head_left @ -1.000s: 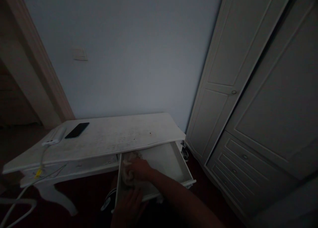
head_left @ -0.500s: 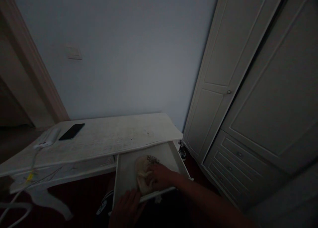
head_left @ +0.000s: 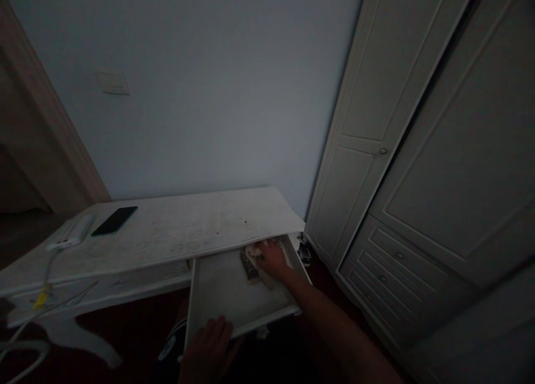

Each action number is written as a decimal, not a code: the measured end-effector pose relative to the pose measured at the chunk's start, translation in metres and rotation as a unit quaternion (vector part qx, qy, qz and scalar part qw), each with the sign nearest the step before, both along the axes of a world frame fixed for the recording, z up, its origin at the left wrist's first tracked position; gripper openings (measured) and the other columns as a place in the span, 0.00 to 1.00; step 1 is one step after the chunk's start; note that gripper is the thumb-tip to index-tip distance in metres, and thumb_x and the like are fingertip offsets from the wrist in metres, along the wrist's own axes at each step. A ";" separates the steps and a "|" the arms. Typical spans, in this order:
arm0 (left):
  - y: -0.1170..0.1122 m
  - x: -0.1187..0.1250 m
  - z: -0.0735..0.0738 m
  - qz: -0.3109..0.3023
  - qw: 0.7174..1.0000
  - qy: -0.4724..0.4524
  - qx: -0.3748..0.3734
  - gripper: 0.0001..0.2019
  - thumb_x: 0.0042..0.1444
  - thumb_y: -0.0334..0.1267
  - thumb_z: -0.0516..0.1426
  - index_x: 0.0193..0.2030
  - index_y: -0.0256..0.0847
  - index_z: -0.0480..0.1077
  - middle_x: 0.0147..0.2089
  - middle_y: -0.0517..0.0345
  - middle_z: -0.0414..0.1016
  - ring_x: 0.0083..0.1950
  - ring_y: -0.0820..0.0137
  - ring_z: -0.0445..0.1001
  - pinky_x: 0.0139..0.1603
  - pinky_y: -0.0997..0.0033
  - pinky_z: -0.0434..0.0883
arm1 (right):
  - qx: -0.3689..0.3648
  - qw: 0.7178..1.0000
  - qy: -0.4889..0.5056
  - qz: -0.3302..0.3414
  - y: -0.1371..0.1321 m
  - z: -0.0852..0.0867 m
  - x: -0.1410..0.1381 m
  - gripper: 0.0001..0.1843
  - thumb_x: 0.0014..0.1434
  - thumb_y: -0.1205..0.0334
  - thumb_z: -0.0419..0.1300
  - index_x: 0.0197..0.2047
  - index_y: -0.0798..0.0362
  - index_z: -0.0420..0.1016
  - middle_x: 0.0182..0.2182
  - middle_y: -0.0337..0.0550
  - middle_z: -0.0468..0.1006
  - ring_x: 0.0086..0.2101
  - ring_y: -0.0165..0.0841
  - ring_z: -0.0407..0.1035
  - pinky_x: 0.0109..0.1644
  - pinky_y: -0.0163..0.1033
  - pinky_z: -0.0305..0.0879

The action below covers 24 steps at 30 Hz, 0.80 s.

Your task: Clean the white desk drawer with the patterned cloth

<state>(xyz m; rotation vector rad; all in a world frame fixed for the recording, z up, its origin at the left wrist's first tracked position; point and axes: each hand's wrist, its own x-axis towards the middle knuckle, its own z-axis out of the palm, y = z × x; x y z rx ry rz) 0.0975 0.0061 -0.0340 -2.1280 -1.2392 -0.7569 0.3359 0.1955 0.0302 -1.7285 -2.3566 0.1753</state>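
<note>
A white drawer (head_left: pixel 217 295) stands pulled out from the right end of a white desk (head_left: pixel 175 228). My right hand (head_left: pixel 271 259) reaches into the drawer's far right corner, fingers closed on a light cloth (head_left: pixel 253 261) pressed against the drawer floor. My left hand (head_left: pixel 209 348) rests on the drawer's front edge, fingers curled over the rim. The room is dim.
On the desk's left end lie a black phone (head_left: pixel 113 220) and a white power strip (head_left: pixel 71 234) with a cable hanging off the edge. A tall white wardrobe (head_left: pixel 418 150) with drawers stands close on the right. A wooden door frame (head_left: pixel 45 116) is at the left.
My right hand has swept the cloth from the drawer's near left, across its middle, to the far right corner. My left hand has stayed on the front edge.
</note>
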 end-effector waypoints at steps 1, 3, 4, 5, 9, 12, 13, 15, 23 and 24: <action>0.000 0.001 0.002 0.000 1.000 -0.001 0.002 0.16 0.72 0.44 0.49 0.41 0.48 0.78 0.43 0.56 0.84 0.43 0.61 0.79 0.45 0.60 0.68 | 0.003 1.000 0.004 -0.007 0.005 -0.001 -0.014 0.29 0.63 0.56 0.61 0.66 0.47 0.70 0.63 0.56 0.72 0.60 0.49 0.68 0.62 0.52 0.64; 0.000 0.001 0.004 0.000 1.000 -0.003 0.009 0.19 0.74 0.44 0.46 0.41 0.47 0.77 0.42 0.56 0.84 0.43 0.61 0.78 0.45 0.60 0.68 | 0.003 1.000 0.008 -0.020 0.012 -0.003 -0.043 0.25 0.63 0.55 0.61 0.62 0.50 0.74 0.59 0.56 0.76 0.58 0.49 0.70 0.60 0.52 0.65; 0.000 0.001 0.005 0.001 1.000 -0.003 0.010 0.19 0.74 0.44 0.46 0.41 0.47 0.78 0.42 0.56 0.84 0.43 0.61 0.78 0.45 0.60 0.68 | 0.002 1.000 0.010 -0.025 0.014 -0.004 -0.057 0.23 0.63 0.55 0.60 0.59 0.52 0.76 0.57 0.58 0.78 0.56 0.50 0.71 0.59 0.53 0.66; 0.000 0.001 0.004 0.001 1.000 -0.003 0.009 0.19 0.74 0.44 0.46 0.42 0.47 0.78 0.42 0.56 0.84 0.43 0.61 0.78 0.45 0.60 0.68 | 0.001 1.000 0.011 -0.028 0.014 -0.005 -0.071 0.21 0.64 0.56 0.59 0.57 0.53 0.77 0.55 0.59 0.79 0.55 0.50 0.73 0.58 0.54 0.67; -0.001 -0.003 0.001 -0.006 1.000 -0.001 -0.011 0.13 0.72 0.44 0.52 0.44 0.48 0.78 0.44 0.57 0.84 0.46 0.60 0.79 0.46 0.60 0.68 | 0.010 0.999 0.022 0.021 0.002 -0.008 -0.119 0.21 0.63 0.57 0.60 0.58 0.53 0.76 0.55 0.58 0.80 0.55 0.50 0.74 0.58 0.54 0.69; 0.000 -0.003 0.000 -0.012 1.000 -0.005 -0.012 0.12 0.70 0.45 0.54 0.44 0.47 0.78 0.43 0.57 0.84 0.44 0.61 0.79 0.46 0.62 0.68 | 0.022 0.993 0.031 0.114 -0.012 -0.009 -0.146 0.27 0.61 0.51 0.63 0.62 0.46 0.72 0.59 0.50 0.78 0.57 0.46 0.73 0.60 0.50 0.69; 0.000 -0.003 0.000 -0.010 1.000 -0.007 -0.007 0.12 0.71 0.45 0.53 0.44 0.47 0.78 0.43 0.57 0.84 0.43 0.61 0.79 0.45 0.62 0.68 | 0.025 0.990 0.032 0.138 -0.015 -0.008 -0.152 0.31 0.60 0.48 0.64 0.64 0.46 0.69 0.59 0.50 0.77 0.57 0.46 0.73 0.60 0.49 0.69; 0.000 -0.002 0.000 -0.002 1.000 -0.009 0.007 0.14 0.71 0.45 0.51 0.43 0.46 0.78 0.42 0.56 0.84 0.42 0.61 0.79 0.45 0.62 0.68 | 0.024 0.984 0.027 0.172 -0.018 -0.007 -0.156 0.37 0.58 0.44 0.66 0.67 0.47 0.66 0.58 0.51 0.78 0.55 0.47 0.74 0.58 0.50 0.71; 0.000 -0.002 0.002 0.006 1.000 0.016 0.000 0.14 0.71 0.45 0.52 0.46 0.48 0.79 0.46 0.55 0.84 0.44 0.60 0.80 0.45 0.60 0.69 | -0.097 0.878 -0.066 0.465 -0.024 -0.004 -0.118 0.20 0.63 0.55 0.65 0.59 0.44 0.77 0.56 0.43 0.81 0.52 0.42 0.77 0.54 0.43 0.70; 0.000 -0.002 0.002 0.007 1.000 0.007 0.002 0.15 0.71 0.45 0.51 0.46 0.47 0.79 0.47 0.54 0.84 0.44 0.60 0.80 0.45 0.60 0.69 | -0.117 0.861 -0.069 0.490 -0.027 -0.006 -0.110 0.20 0.64 0.58 0.64 0.58 0.45 0.78 0.54 0.42 0.82 0.51 0.41 0.77 0.54 0.42 0.69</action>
